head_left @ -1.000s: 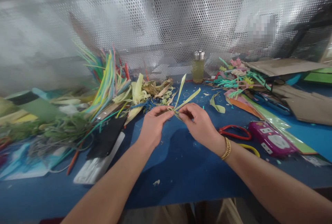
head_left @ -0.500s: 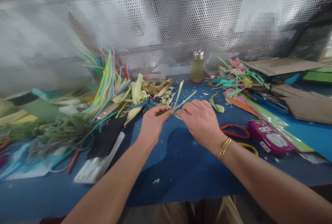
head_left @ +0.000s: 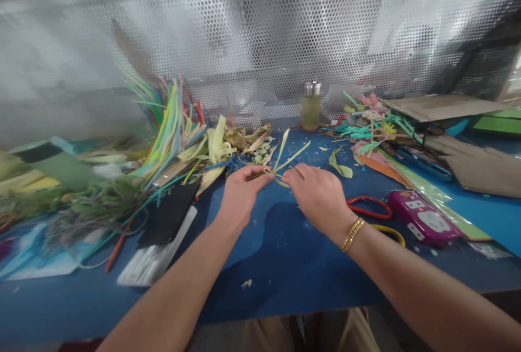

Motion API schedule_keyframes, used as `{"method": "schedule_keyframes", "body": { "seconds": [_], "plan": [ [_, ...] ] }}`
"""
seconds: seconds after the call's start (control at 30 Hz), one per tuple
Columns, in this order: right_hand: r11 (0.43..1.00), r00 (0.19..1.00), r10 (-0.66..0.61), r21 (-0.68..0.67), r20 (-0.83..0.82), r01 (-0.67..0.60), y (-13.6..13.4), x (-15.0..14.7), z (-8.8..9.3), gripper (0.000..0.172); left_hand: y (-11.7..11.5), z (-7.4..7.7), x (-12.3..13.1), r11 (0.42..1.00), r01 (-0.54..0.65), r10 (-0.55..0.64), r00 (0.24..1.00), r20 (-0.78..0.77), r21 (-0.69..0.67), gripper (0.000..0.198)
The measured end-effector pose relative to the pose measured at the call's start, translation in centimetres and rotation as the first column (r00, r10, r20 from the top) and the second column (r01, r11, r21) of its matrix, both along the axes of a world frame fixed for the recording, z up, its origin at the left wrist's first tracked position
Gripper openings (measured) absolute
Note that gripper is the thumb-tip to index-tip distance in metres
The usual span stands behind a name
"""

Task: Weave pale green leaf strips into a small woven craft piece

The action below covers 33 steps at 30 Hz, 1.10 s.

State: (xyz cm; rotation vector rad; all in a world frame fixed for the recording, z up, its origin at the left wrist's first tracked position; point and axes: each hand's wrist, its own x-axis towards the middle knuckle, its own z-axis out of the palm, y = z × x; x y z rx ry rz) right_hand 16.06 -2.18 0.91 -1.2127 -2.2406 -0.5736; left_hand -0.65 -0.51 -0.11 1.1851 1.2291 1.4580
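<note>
My left hand [head_left: 241, 195] is pinched, thumb against finger, on the base of a small bunch of pale green husk strips [head_left: 292, 157]. Two strips fan out upward and to the right from that pinch, and a small curled loop sits at the fingertips. Just to the right, my right hand [head_left: 319, 192], with a gold bracelet [head_left: 353, 234] at its wrist, has its fingers closed on the end of a strip that spans the short gap between the hands. A heap of husks [head_left: 217, 143] lies beyond my left hand. One loose husk piece [head_left: 340, 164] rests past my right hand.
Colourful pipe cleaners [head_left: 173, 118] stand at left, near a black phone-like slab [head_left: 169, 216]. A lidded bottle [head_left: 311, 107] stands by the perforated metal screen [head_left: 285, 42]. Right of my hand lie a red ring [head_left: 369, 207], a purple box [head_left: 423, 218] and cardboard [head_left: 484, 164].
My right hand has drawn slightly to the right, away from the left one, so more of the strip shows between them. My left hand keeps its pinch nearly in place.
</note>
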Motion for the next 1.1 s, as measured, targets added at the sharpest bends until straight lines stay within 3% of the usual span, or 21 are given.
{"method": "schedule_keyframes", "body": {
  "seconds": [0.17,0.43,0.73,0.9,1.1],
  "plan": [
    [1.0,1.0,-0.001,0.0,-0.008,0.001,0.0,-0.1,0.0,0.034,-0.1,0.2,0.0,1.0,-0.008,0.008,0.999,-0.04,0.01,0.024],
    [0.99,0.995,0.089,-0.111,0.055,-0.082,0.0,0.3,0.1,0.017,0.0,0.7,-0.3,0.998,-0.059,0.058,0.993,-0.103,-0.003,0.023],
    [0.998,0.998,0.065,-0.008,0.002,-0.065,0.0,0.5,0.2,0.016,0.1,0.5,-0.4,0.999,-0.042,0.041,0.996,-0.084,-0.006,0.024],
    [0.992,0.993,0.116,0.04,0.007,-0.117,0.2,0.7,0.8,0.015,0.1,0.3,-0.6,0.999,-0.003,0.008,0.989,-0.15,0.037,0.023],
    [0.985,0.987,0.122,-0.107,-0.104,-0.134,0.6,1.1,0.9,0.02,-0.2,0.4,-0.6,0.988,0.148,-0.129,0.939,-0.319,0.036,0.021]
  ]
}}
